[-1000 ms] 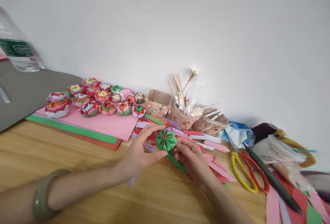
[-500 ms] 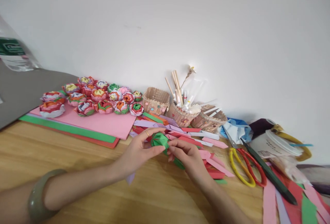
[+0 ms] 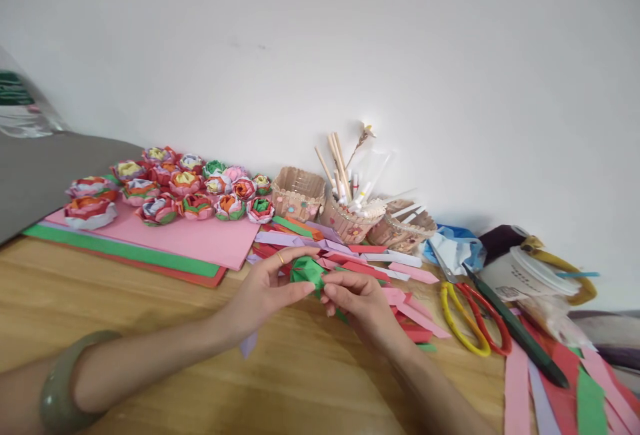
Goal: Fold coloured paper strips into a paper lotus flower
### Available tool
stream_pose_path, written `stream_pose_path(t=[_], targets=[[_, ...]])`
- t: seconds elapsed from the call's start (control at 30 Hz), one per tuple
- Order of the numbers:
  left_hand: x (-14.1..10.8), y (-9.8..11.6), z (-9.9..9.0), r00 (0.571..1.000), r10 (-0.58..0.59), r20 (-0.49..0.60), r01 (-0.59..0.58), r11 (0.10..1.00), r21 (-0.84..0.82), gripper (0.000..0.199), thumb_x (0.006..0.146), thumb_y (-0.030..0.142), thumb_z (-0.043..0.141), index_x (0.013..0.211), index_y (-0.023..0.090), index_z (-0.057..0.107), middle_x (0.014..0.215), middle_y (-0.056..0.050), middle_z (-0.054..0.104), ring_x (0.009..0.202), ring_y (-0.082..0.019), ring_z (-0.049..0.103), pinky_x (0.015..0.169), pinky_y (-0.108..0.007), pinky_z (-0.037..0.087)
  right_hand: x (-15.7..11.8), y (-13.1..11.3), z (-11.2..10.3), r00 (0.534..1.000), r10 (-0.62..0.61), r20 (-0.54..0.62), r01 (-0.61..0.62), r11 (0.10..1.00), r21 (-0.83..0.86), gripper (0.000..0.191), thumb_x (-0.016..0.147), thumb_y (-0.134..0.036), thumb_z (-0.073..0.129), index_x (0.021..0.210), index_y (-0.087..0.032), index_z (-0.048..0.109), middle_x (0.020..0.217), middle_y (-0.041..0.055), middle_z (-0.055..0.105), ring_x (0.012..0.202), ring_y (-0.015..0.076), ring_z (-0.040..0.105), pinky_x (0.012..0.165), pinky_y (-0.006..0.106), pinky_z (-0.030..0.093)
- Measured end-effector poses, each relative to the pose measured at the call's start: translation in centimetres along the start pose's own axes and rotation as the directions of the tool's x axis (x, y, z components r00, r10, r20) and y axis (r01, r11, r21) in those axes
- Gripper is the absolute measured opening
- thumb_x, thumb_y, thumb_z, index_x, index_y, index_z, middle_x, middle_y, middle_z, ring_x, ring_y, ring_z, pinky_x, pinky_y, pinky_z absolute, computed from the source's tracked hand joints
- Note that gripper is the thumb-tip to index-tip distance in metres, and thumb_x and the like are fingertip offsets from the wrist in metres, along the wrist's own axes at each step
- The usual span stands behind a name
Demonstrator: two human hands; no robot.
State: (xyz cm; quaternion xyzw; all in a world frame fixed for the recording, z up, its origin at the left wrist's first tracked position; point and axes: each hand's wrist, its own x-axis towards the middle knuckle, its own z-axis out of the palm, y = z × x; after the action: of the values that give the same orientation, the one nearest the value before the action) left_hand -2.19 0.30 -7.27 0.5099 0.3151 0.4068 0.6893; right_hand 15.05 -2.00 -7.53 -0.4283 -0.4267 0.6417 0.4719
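A small green folded-paper flower (image 3: 303, 271) is held up just above the table. My left hand (image 3: 273, 283) wraps round its left side, with the thumb in front and the fingers behind. At its right edge my right hand (image 3: 356, 296) pinches the green paper between thumb and fingertips. What lies under those fingertips is partly hidden. Behind and to the right of the hands lie many folded paper strips (image 3: 410, 270) in pink, red, white, purple and green.
Finished paper flowers (image 3: 197, 207) stand on stacked coloured sheets (image 3: 215, 248) at left. Stick baskets (image 3: 299, 196) with pens and sticks line the wall. To the right lie scissors (image 3: 465, 318), a dark green knife-like tool (image 3: 530, 338), a white tub (image 3: 530, 275) and uncut strips (image 3: 517, 388).
The view has shifted slightly, so everything sits a little further left. Both hands keep their hold on the green paper flower, with only small finger movement at its right edge.
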Motion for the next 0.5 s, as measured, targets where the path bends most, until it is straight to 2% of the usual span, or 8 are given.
stream_pose_path(t=[0.3,0.5], targets=[[0.06,-0.19,0.13,1.000,0.022,0.004,-0.022,1.000,0.000,0.040,0.066,0.022,0.071,0.104,0.018,0.062,0.113,-0.007,0.062,0.095,-0.021,0.060,0.083,-0.033,0.049,-0.11,-0.12,0.42,0.999,-0.001,-0.050,-0.003,0.997,-0.082,0.023,0.057,-0.035,0.082,0.061,-0.016,0.069,0.048,-0.0053,0.057,0.041,0.0050,0.048,0.046,0.019,0.040],[0.16,-0.02,0.03,1.000,0.005,-0.019,-0.005,1.000,0.023,0.039,0.066,0.024,0.070,0.103,0.017,0.061,0.105,-0.007,0.065,0.094,-0.022,0.061,0.086,-0.035,0.048,-0.45,-0.68,0.47,1.000,-0.018,-0.002,0.018,0.985,-0.171,0.030,0.067,-0.043,0.074,0.067,-0.015,0.065,0.058,-0.0026,0.058,0.050,0.0076,0.052,0.052,0.021,0.042]])
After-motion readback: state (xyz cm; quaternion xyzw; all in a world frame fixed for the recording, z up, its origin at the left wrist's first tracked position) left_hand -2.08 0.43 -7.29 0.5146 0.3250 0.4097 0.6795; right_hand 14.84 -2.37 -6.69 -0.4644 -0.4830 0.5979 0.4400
